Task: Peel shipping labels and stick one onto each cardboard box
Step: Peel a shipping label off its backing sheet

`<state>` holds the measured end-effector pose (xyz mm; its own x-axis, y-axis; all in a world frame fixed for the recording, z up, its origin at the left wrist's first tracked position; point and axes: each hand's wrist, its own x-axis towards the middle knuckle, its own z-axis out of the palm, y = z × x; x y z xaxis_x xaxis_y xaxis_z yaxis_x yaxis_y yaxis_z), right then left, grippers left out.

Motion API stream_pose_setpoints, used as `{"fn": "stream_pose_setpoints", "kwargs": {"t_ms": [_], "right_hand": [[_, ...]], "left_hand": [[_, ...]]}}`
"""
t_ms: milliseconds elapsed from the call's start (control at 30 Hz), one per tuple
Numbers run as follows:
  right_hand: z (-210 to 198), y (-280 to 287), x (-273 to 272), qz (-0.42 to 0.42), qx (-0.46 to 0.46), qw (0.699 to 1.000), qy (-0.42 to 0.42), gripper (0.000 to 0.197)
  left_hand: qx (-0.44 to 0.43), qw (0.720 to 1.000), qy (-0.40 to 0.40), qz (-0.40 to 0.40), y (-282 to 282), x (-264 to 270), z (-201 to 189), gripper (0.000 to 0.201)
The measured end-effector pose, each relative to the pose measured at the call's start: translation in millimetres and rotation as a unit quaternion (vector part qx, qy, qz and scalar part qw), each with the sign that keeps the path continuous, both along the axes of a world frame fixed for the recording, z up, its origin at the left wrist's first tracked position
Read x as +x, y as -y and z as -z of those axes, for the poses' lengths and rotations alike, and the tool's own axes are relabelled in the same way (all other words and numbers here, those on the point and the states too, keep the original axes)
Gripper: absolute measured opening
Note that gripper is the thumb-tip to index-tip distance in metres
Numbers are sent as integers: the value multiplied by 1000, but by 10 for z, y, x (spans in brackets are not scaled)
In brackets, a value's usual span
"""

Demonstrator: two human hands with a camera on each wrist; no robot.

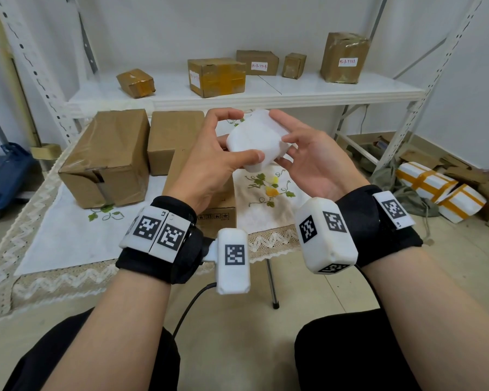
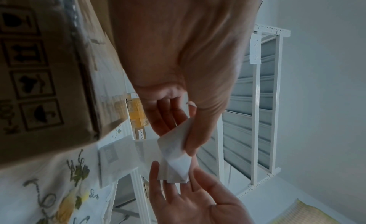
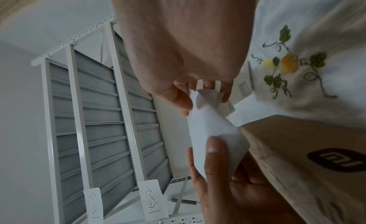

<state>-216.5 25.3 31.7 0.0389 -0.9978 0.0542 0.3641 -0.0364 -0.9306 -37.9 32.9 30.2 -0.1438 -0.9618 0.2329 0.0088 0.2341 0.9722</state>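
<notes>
A: Hand state?

B: Both raised above the table, both on the same white label sheet [image 1: 257, 142]. Left hand [image 1: 209, 167] grips it, thumb across the near face, fingers curled behind the top edge. Right hand [image 1: 311, 156] pinches the opposite side, thumb and fingertips closed on the paper's edge.

A: Peeled?

B: Partly, from what the left wrist view shows: a corner of the label sheet [image 2: 174, 158] is folded back, with a translucent layer trailing off it. Can't tell which layer is the sticker and which the backing. Right wrist view shows the sheet [image 3: 213, 133] curved between the two thumbs.

A: Boxes?

B: Three on the embroidered tablecloth [image 1: 76, 230]. Large taped cardboard box [image 1: 108, 156] on the left, a medium box [image 1: 172, 139] behind it to the right, and a printed-logo box [image 1: 218, 204] directly under the left hand. No label visible on the faces shown. Sheet touches none of them.

A: Shelf?

B: White shelf [image 1: 266, 91] behind the table carries five more cardboard boxes; three show white tags.
</notes>
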Motion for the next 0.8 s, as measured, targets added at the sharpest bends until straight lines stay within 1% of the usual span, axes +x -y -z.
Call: {"fn": "stream_pose_setpoints", "kwargs": {"t_ms": [233,400,500,600,800], "right_hand": [[-2,3,-2,17,3,1000,-4,55],[2,7,-22,27,8,1000,-14,55],[0,2,-26,28,11,999,-12,53],[-6,1,-12,33,13,999,-13,47],[-12,-30,18,61,5,998,-27,46]], "left_hand": [[6,1000,9,-1,-7,-15,3,71],[14,1000,18,5,-5,-5,-7,70],[21,999,23,9,-1,10,6,71],[32,999,18,11,11,25,8,70],[50,999,5,19,13,48,-3,70]]}}
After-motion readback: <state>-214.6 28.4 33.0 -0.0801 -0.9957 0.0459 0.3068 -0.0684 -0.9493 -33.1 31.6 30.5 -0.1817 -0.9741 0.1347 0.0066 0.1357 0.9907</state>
